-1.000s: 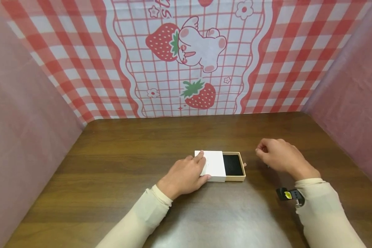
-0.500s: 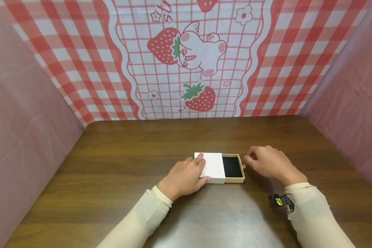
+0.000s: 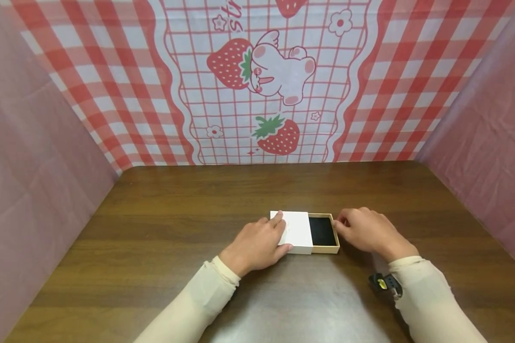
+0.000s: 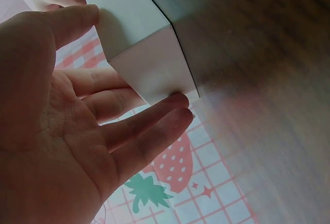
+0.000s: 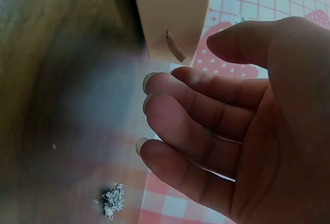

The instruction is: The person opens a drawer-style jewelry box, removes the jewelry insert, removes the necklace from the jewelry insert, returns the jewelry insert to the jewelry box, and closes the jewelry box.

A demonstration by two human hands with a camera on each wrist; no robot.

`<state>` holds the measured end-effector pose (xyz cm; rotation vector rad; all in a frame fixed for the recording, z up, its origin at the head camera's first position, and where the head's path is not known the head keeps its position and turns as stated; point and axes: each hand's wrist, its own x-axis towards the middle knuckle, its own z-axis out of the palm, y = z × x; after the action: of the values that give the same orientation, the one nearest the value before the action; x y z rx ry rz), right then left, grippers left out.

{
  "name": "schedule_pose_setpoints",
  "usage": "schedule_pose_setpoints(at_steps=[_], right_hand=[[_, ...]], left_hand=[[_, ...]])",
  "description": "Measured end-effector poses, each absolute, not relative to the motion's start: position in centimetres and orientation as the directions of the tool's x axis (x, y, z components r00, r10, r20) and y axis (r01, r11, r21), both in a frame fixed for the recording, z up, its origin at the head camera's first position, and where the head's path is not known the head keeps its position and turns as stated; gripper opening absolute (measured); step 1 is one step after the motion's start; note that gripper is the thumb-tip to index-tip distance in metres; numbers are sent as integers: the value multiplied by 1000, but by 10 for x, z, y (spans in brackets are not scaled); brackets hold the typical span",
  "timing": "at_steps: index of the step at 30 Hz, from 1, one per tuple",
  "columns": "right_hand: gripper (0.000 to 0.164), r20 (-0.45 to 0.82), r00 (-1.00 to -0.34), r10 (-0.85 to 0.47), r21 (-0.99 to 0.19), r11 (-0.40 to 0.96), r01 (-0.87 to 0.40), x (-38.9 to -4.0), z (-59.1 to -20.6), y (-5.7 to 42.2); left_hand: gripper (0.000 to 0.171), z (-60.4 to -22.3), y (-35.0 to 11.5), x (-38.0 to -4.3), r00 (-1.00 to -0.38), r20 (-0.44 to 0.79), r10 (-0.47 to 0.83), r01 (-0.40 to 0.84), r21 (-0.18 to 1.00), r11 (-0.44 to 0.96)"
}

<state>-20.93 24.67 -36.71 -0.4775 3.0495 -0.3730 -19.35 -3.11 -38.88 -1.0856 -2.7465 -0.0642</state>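
A small drawer-style gift box lies on the brown table, its white sleeve point(image 3: 299, 231) covering the left part. The tan inner tray point(image 3: 326, 249) sticks out on the right and shows a black pad point(image 3: 322, 231). My left hand point(image 3: 255, 244) holds the sleeve, thumb along the near side and the other fingers over the top and left end. At the tray's right end is my right hand point(image 3: 369, 231), fingers loosely bent, with nothing between them. In the right wrist view the thumb and fingertips are close to a short ribbon pull tab point(image 5: 175, 47) on the tray's end.
A small heap of silvery chain point(image 5: 113, 201) lies on the table point(image 3: 176, 200) near the right hand, hidden under it in the head view. A red-and-white checked cloth point(image 3: 124, 95) with strawberries hangs behind; pink cloth point(image 3: 476, 143) hangs at both sides.
My right hand has moved left and slightly toward me, from apart from the box to the tray's end. The left hand and the box have stayed in place.
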Motion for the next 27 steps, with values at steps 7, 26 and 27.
schedule_pose_setpoints(at_steps=[7,26,27], right_hand=[[21,-10,-952,-305,-260,920,-292,-209,-369,241],[24,-5,-954,-300,-229,929,-291,-208,-372,236],[24,-3,-953,-301,-227,929,-293,-208,-372,236]], left_hand=[[50,-388,-31,-193,-718,186,671,679,-31,734],[52,-388,-31,-193,-720,182,670,675,-40,737],[52,-388,-31,-193,-721,180,669,675,-38,737]])
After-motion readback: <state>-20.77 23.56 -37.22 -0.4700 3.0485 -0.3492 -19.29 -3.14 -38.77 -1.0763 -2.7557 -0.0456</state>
